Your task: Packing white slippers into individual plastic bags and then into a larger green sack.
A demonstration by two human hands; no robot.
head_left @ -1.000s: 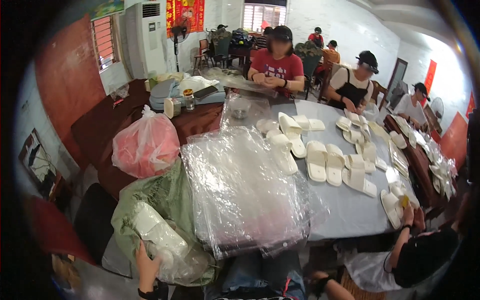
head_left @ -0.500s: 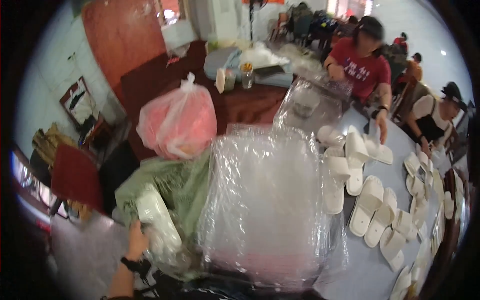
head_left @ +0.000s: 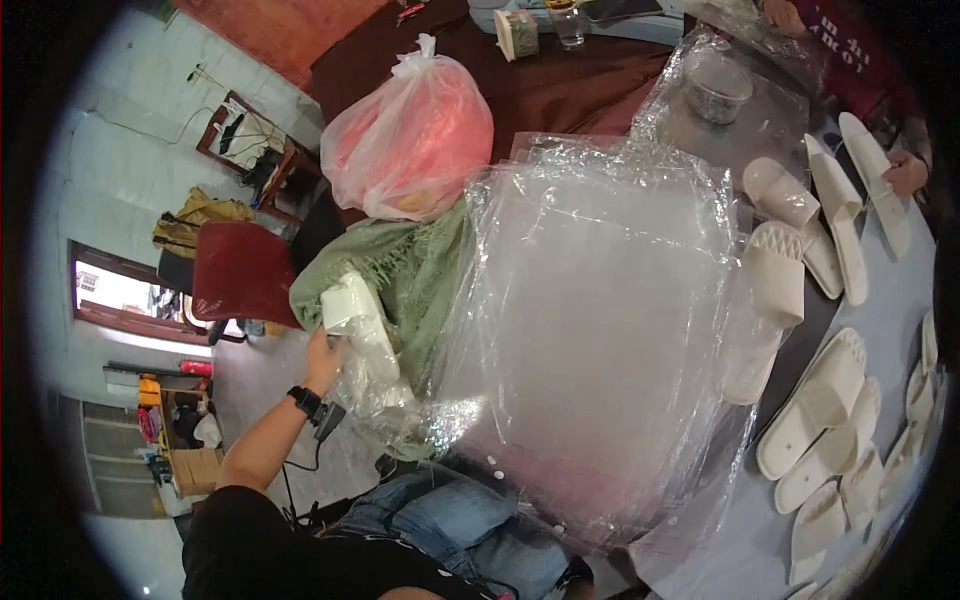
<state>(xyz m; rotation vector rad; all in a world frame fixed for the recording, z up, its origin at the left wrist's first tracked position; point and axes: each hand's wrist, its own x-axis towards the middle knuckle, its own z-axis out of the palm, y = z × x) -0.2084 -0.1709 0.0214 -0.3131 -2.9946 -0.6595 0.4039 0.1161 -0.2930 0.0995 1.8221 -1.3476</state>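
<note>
At the lower left, my left hand [head_left: 323,362] is closed on the near edge of a clear plastic bag with white slippers [head_left: 366,330] inside. The bag rests over a green fringed cloth [head_left: 428,275]. Beside it, in front of me, lies a wide stack of clear plastic bags [head_left: 610,340], glossy and creased at the edges. My right hand is out of view.
A tied bag of pink items [head_left: 410,135] stands behind the cloth. White slippers [head_left: 815,400] spread across the grey table at right, where another person's hand [head_left: 905,174] touches one. A round clear tub [head_left: 717,88] sits farther back. A red chair [head_left: 243,272] stands left.
My view has swung left and down, bringing my lap and more of the left wall into sight. My left hand stays at the bagged slippers. The other person's hand now holds a slipper upright.
</note>
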